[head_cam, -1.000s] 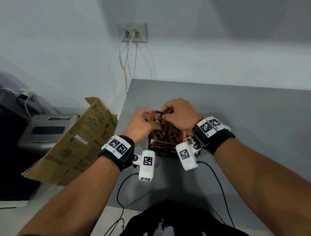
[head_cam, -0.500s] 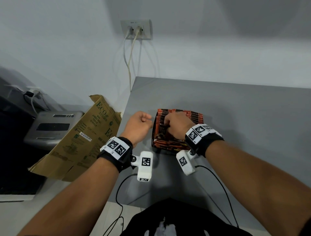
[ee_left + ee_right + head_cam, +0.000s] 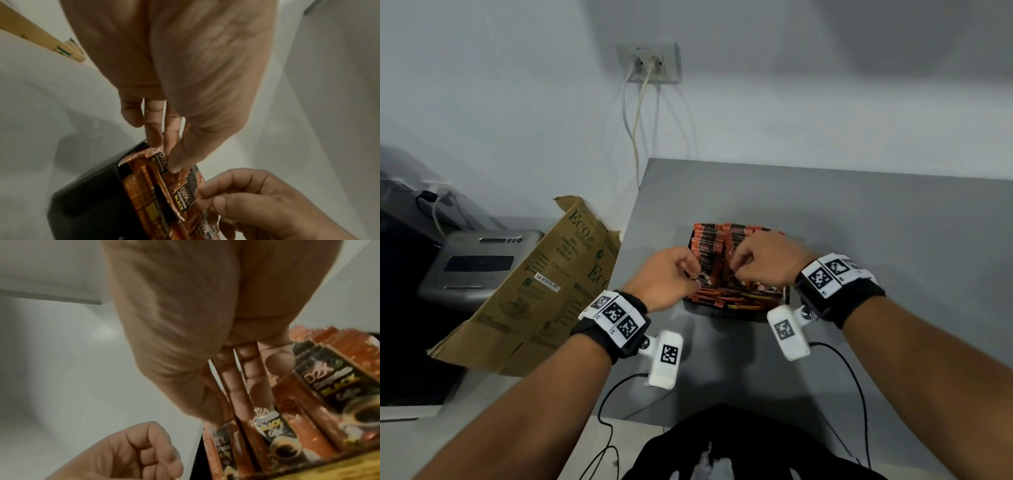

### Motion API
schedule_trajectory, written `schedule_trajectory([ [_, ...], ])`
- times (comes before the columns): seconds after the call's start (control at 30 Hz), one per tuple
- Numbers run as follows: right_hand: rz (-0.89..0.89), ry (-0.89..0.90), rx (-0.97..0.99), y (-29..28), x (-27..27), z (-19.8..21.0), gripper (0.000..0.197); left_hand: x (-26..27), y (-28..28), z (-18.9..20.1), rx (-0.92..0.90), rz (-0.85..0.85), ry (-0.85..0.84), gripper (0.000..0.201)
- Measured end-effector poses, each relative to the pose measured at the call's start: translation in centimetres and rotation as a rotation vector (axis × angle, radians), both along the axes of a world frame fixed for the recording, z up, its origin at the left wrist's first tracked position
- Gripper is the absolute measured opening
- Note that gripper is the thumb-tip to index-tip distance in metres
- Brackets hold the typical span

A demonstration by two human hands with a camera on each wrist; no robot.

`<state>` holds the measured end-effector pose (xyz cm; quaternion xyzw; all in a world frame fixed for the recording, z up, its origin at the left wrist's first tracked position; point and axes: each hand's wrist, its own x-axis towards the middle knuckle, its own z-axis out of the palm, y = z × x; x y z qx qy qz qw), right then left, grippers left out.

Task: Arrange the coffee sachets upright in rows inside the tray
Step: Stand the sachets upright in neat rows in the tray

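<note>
A black tray (image 3: pixel 736 314) sits on the grey table (image 3: pixel 893 240), packed with orange-and-black coffee sachets. Rows of them stand upright at the back (image 3: pixel 722 233), while others lie flat along the front (image 3: pixel 732 298). My left hand (image 3: pixel 695 275) is at the tray's front left and pinches a sachet (image 3: pixel 174 177) between thumb and fingers (image 3: pixel 154 129). My right hand (image 3: pixel 736 270) reaches in from the right, its fingers (image 3: pixel 236 386) curled among the standing sachets and pinching one (image 3: pixel 183 199). The hands almost touch.
A flattened brown cardboard box (image 3: pixel 534 291) leans off the table's left edge, beside a grey machine (image 3: pixel 476 270). A wall socket (image 3: pixel 647 63) with two cables hangs behind. Bare tabletop lies right of and behind the tray. Wrist-camera cables trail near the front edge.
A second ago both hands held sachets up over the tray. The right hand then went down into the tray, the left drew aside in a fist, and now both are on sachets at the front left.
</note>
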<state>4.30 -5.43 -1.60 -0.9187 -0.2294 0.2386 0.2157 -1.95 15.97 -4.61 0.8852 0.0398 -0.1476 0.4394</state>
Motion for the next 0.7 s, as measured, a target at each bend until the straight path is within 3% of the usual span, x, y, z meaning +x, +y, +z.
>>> schedule_trajectory([
  [0.17, 0.047, 0.146, -0.104, -1.7, -0.7, -0.2, 0.029, -0.2, -1.5, 0.5, 0.107, -0.135, -0.067, 0.013],
  [0.33, 0.027, 0.079, -0.096, -2.2, -0.9, -1.1, 0.024, -0.1, -2.3, 0.2, 0.211, -0.241, -0.112, 0.012],
  [0.53, 0.026, 0.105, -0.076, -2.6, -1.4, -1.8, 0.032, 0.0, -2.3, -0.2, 0.226, -0.23, -0.095, 0.013],
  [0.7, 0.02, 0.06, -0.072, -2.9, -1.5, -2.6, 0.023, 0.0, -2.2, -0.7, 0.194, -0.223, -0.086, 0.016],
])
